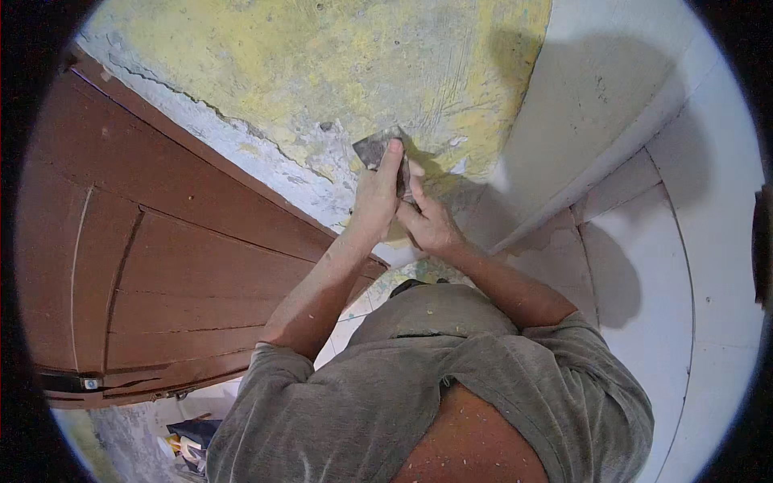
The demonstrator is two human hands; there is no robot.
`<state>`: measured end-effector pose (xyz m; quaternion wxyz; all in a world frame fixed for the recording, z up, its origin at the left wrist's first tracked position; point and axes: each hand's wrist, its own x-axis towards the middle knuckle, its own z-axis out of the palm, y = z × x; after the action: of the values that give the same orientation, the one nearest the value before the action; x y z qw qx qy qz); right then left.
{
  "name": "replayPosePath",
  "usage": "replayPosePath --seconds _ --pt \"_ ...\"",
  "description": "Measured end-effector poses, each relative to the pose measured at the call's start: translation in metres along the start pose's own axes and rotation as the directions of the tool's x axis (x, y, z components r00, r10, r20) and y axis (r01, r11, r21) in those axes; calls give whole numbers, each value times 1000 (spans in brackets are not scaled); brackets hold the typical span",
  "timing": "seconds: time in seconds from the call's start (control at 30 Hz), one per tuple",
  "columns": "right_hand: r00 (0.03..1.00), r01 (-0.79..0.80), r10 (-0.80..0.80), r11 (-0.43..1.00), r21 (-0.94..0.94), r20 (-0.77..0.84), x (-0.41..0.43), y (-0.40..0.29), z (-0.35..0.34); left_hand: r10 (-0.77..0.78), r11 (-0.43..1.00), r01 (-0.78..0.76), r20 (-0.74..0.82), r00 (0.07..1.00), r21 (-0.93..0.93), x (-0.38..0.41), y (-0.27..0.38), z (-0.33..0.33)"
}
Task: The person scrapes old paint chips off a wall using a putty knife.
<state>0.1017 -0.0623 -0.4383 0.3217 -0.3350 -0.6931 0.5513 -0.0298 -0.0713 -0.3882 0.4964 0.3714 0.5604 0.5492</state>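
A putty knife (374,147) with a wide, worn grey blade is held in both hands against or just off a wall (290,78) of scraped yellow paint. My left hand (379,190) grips it with the thumb laid up along the blade. Lower and to the right, my right hand (427,220) closes around the handle, most of which the fingers hide. Whether the blade edge touches the wall is hard to tell. Bare grey and white plaster shows around the blade, and dust coats both hands.
A brown panelled wooden door (199,259) stands on the left, beside a rough white plaster strip (253,151). At right, a pale wall (580,108) meets white tiles (640,278). Assorted items (190,444) lie on the floor at lower left.
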Motion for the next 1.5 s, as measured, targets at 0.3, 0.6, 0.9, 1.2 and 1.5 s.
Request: replayPosePath --seconds 0.3,0.6,0.9,1.2,1.5 --pt "996 -62 60 998 -25 -63 -13 36 3 -39 999 42 81 996 -29 14 -48 8" --pt "994 -112 111 979 169 15 -14 52 12 -54 998 53 50 997 24 9 -45 5" --pt "994 -109 106 973 204 22 -15 20 2 -7 1000 7 80 997 -1 9 -37 10" --pt "990 -139 135 933 333 37 5 19 -13 63 990 -71 70 996 120 15 13 41" --pt "993 -26 86 842 538 -87 8 9 -26 76 985 -97 144 987 140 30 19 59"
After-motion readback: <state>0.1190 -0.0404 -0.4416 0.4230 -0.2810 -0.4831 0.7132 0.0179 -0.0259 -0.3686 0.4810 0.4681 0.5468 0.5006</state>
